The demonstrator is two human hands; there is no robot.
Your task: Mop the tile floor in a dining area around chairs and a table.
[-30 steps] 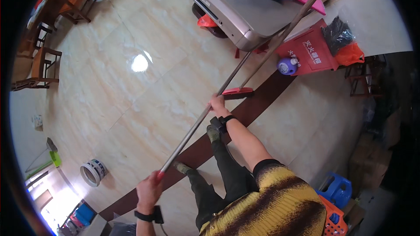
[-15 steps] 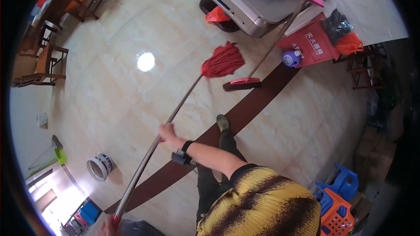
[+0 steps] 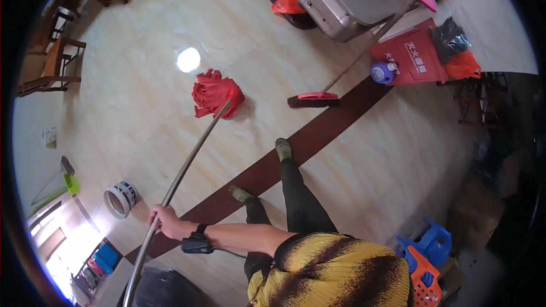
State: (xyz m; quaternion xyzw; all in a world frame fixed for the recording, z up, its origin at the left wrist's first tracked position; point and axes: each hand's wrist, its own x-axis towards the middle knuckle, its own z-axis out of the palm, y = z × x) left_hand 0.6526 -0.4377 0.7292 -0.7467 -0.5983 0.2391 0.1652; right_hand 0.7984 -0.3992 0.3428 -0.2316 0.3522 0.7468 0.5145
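Observation:
My right hand is closed around the metal handle of a mop, with a black band and small device on that wrist. The handle slants from the lower left edge up to the mop's red cloth head, which lies spread on the tiled floor. My left hand is out of view; the handle's upper end runs past the lower edge. To the right of the mop head, a broom with a pink and dark head stands on the floor, its long stick leaning against a grey machine.
Beside my feet runs a dark brown floor strip. A white bucket stands left, near a green dustpan. A purple bottle is by a red box. Blue and orange plastic seats are lower right; a black bag is lower left.
The mop head has swept left, away from the broom, and its strands have spread. My right hand has moved left and down with the handle. My left hand has gone out of view.

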